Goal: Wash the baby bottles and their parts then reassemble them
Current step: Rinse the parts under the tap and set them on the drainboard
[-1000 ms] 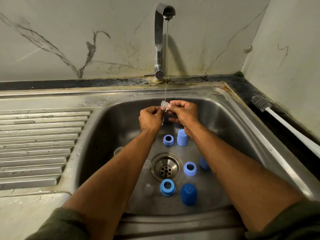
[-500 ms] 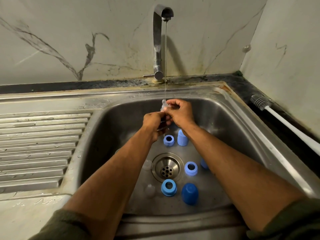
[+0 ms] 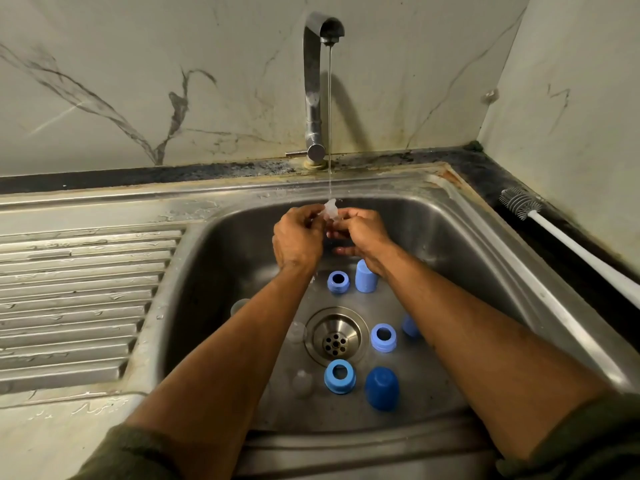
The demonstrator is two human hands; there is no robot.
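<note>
Head view: rinsing a clear teat under the tap

You pinch a small clear teat (image 3: 330, 208) between both hands, your left hand (image 3: 298, 239) and right hand (image 3: 362, 233) close together, fingertips curled onto it, right under the thin stream from the tap (image 3: 322, 26). It sits at about 12 o'clock of the sink (image 3: 460, 244), high above the floor of the basin.

To do this step well, I judge you should turn the teat slowly so water runs through the inside, and squeeze the tip so the hole flushes. Keep a firm pinch; wet silicone likely slips.

Below your wrists, a pale blue ring (image 3: 338, 282) and a pale blue cap (image 3: 365, 276) stand close beside each other. Another ring (image 3: 383, 337) lies at 3 o'clock of the drain (image 3: 335, 336), a darker ring (image 3: 339, 376) at 6 o'clock, with a dark blue cap (image 3: 382, 388) beside it. The brush (image 3: 568, 237) lies on the counter at the sink's 2 o'clock. Open room is at 9 o'clock, over the ridged drainboard (image 3: 79, 292).
</note>
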